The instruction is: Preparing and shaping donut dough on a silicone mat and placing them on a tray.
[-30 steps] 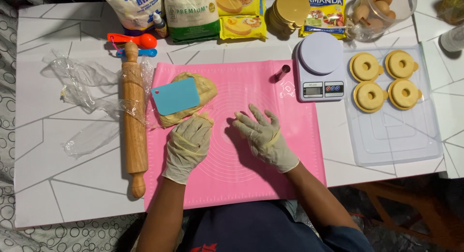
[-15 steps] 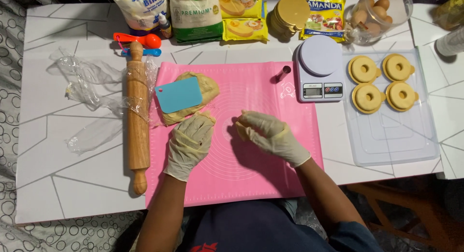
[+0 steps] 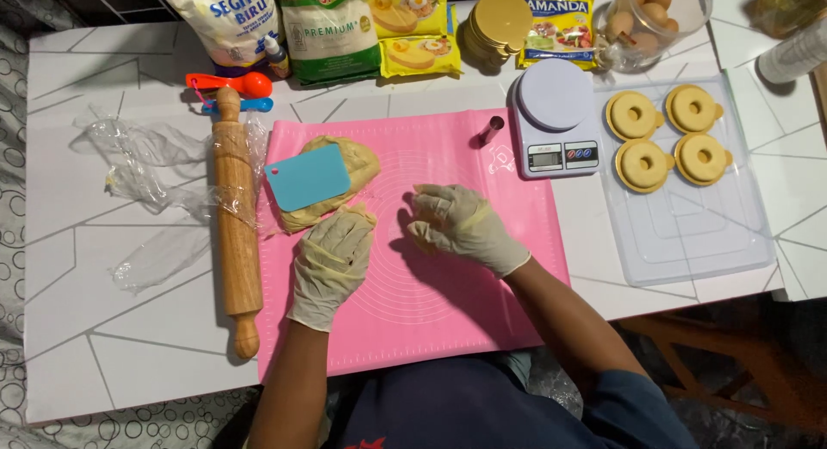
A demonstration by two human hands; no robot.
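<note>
Left hand (image 3: 332,260) on dough (image 3: 332,184); long axis diagonal

Pink mat (image 3: 448,320), pale yellow dough (image 3: 345,161) under a light-blue scraper (image 3: 307,177) (gloves cream), white marbled table (image 3: 112,328).

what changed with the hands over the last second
The right hand curled from flat on the pink mat and edged up toward the dough; whether it grips a piece of dough cannot be told. The left hand stayed at the dough's edge. Scraper, rolling pin and scale did not move.
</note>
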